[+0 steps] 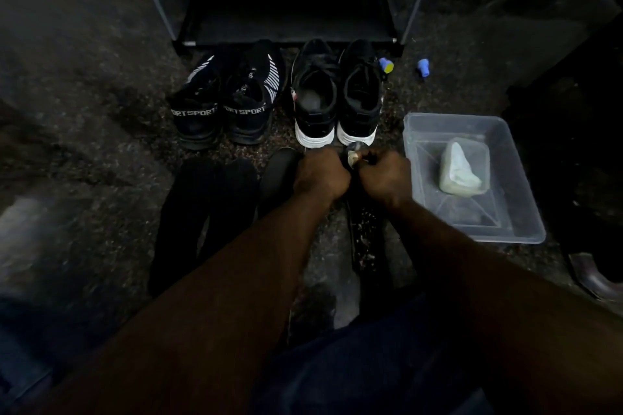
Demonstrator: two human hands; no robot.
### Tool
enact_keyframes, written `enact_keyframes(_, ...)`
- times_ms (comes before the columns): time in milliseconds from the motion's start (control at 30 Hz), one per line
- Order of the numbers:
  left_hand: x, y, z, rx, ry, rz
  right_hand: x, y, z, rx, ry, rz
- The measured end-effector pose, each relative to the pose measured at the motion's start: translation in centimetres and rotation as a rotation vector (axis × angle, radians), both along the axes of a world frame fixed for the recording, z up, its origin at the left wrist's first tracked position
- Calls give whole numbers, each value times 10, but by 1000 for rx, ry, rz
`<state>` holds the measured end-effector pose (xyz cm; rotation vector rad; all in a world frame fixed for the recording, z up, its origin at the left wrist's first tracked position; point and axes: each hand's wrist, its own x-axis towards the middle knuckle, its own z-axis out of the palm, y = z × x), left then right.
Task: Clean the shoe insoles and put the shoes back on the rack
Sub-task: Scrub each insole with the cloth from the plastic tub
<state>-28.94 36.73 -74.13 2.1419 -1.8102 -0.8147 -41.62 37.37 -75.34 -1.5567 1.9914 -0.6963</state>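
Two pairs of shoes stand heel-first before the black rack (286, 27): black "SPORT" knit shoes (226, 101) and black sneakers with white soles (337, 101). Two black insoles (205, 212) lie side by side on the carpet, with a third (278, 175) just left of my hands. A speckled dark insole (367, 232) runs from under my hands toward me. My left hand (320, 175) and right hand (384, 175) are fists close together. Both grip a small dark object with a pale patch (354, 156); the dim light hides what it is.
A clear plastic tub (515, 185) to the right holds a pale sponge-like lump (462, 172). Two small blue caps (386, 65) (423, 67) lie near the rack's right leg. A brown shoe (593, 276) sits at the right edge. Dark carpet all around.
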Motion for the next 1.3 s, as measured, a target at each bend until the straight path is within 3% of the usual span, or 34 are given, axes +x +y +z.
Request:
enact_keyframes(267,-23,-15,-1,-10,-39,75,-6,-12,-10,-21,15,-30)
enact_keyframes(600,-19,-18,3,85,162,153,-1,-10,0,-47,-40,-14)
enact_keyframes(833,20,0,21,27,652,368,27,-7,33,-116,-97,9)
enact_keyframes(1100,83,10,93,-29,1107,368,86,-13,93,-232,-292,62)
enact_keyframes(1300,138,13,116,42,1537,386,140,-23,127,-367,-283,160)
